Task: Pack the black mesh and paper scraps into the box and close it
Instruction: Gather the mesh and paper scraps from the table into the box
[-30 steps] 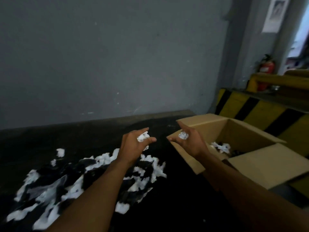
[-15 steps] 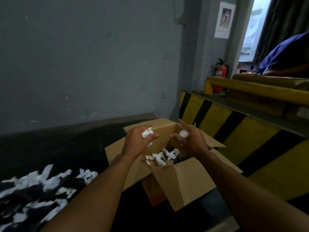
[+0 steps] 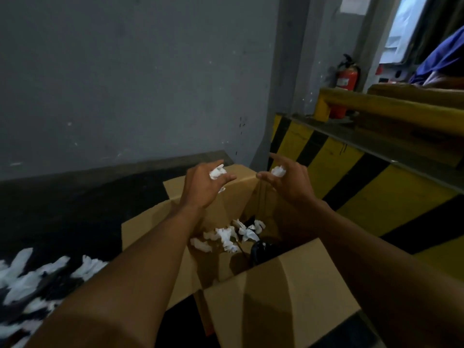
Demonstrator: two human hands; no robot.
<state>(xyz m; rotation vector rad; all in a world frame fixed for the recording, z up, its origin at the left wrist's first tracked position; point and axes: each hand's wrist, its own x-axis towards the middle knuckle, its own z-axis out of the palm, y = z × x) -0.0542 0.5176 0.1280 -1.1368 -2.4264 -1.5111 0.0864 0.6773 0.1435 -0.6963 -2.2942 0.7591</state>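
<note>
Box (image 3: pixel 276 297) sits open, centre-near, flaps spread out. On its bottom lie white paper scraps (image 3: pixel 226 237) and some black mesh (image 3: pixel 261 249). Left grip (image 3: pixel 206 187) hangs above the box's far-left side, fingers curled round a paper wad (image 3: pixel 217 173). Right grip (image 3: pixel 286 182) hangs above the far-right side, curled round a second wad (image 3: pixel 278 171). The grips are apart. A pile (image 3: pixel 37 280) of scraps mixed with mesh lies near left on the dark worktop (image 3: pixel 75 209). Striped barrier (image 3: pixel 376 197) on the right, fire extinguisher (image 3: pixel 347 81) far right.
</note>
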